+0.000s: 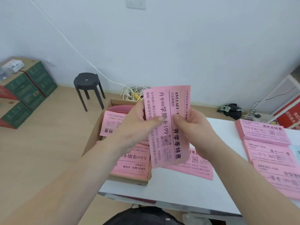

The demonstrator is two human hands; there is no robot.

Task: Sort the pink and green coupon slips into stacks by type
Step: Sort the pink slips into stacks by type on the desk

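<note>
White desk (pixel 170 192) carried an open cardboard box (pixel 129 180) of pink slips at left and sorted pink stacks (pixel 266 135) at right. Above the box, left hand (pixel 138 127) and right hand (pixel 194 125) held a pink slip bundle (pixel 167 127) upright, fingers (pixel 197 114) curled round its edges, thumbs pinching its face.

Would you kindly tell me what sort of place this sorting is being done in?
Probably a small back office or storeroom: green cartons stacked on the floor by the wall, stacks of pink slips on a white table, and a loose tangle of cables on the floor.
</note>
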